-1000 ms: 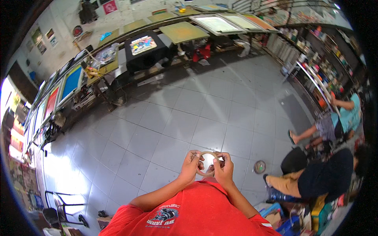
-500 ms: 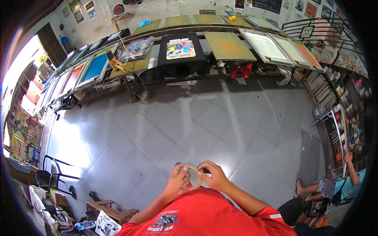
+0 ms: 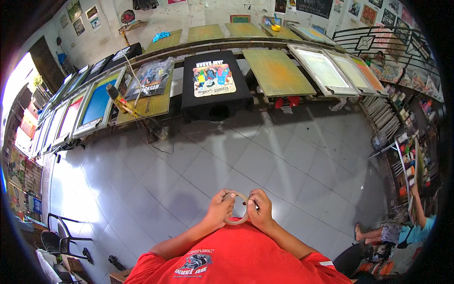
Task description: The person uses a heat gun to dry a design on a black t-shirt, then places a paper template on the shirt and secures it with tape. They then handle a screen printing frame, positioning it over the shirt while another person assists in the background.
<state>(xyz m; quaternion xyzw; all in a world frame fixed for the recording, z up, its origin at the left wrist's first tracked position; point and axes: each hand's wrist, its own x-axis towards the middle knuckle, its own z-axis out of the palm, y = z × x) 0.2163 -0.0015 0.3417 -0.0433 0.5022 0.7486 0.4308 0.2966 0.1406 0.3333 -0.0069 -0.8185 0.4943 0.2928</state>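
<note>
While the left hand [image 3: 221, 208] has its fingers curled and thumb laid over the left side of the tan tape roll [image 3: 244, 218], the right hand [image 3: 259, 208] is bunched on the opposite side, fingertips pinched in at the rim. Both hands mostly closed, both on the roll; can't tell if the right one also pinches a loose tape end. Roll is held up in front of the belly of the red shirt [image 3: 236, 253], face toward the camera, tiled floor [image 3: 222, 165] showing through its hole. Across the floor, well apart from the hands: black cloth [image 3: 213, 106] with a colourful print on the bench row, a yellow-green board [image 3: 279, 73] right of it, pale framed screens [image 3: 325, 71] further right. Left of the cloth, a yellow tool [image 3: 119, 100], then a blue framed screen [image 3: 100, 100]. Black chair [image 3: 65, 239] lower left. Co-worker in a teal top [image 3: 428, 225] at the right edge, one arm raised.
</note>
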